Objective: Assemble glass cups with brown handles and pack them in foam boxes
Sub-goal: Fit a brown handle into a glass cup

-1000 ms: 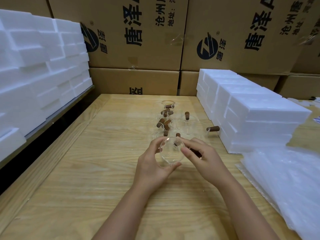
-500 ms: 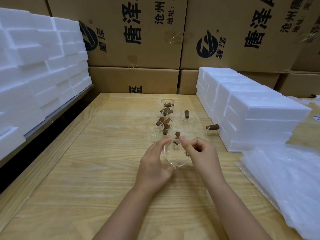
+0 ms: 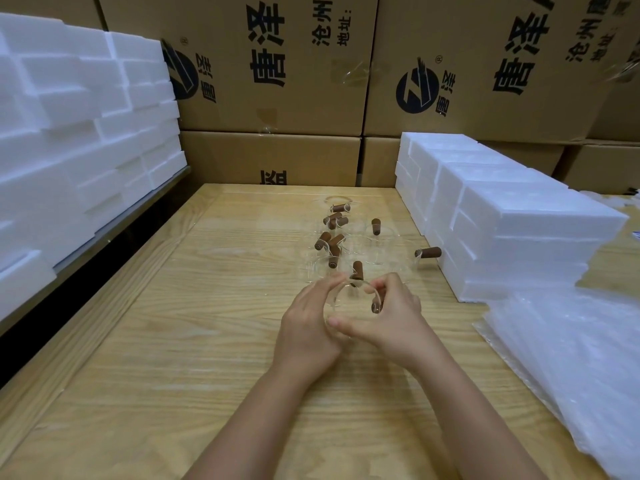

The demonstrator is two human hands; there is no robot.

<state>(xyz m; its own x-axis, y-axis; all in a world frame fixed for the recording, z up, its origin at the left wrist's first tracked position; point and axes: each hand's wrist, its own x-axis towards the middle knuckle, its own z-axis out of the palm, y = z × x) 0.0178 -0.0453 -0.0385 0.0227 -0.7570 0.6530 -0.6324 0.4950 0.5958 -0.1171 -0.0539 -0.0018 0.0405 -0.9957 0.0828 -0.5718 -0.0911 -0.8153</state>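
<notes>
So, both hands are clamped on one clear glass cup [image 3: 349, 301], held just above the worktop [image 3: 194, 358] around the middle of the view. The left hand [image 3: 308, 327] wraps the cup's left side with its fingers curved up toward the rim. The right hand [image 3: 394, 317] has it from the other side — thumb stretched across the near edge until it meets the left palm, fingers curled in around the brown handle [image 3: 375, 307] on the cup's right. The glass is so see-through that I can't tell exactly how the handle sits on it. Just behind the hands there's a loose cluster of other cups [image 3: 330, 241] standing on the wood, each with a little brown stub pointing a different way. One stray cup [image 3: 428, 252] off to the right has its handle just beside the stack of white foam boxes [image 3: 512, 223]. That stack runs along the right side of the worktop back to the wall of printed cardboard cartons [image 3: 277, 81]. A taller pile of foam pieces [image 3: 69, 126] fills the left side, beside the worktop — and a heap of clear plastic bags [image 3: 571, 375] lies at the near right, in front of the foam boxes.
</notes>
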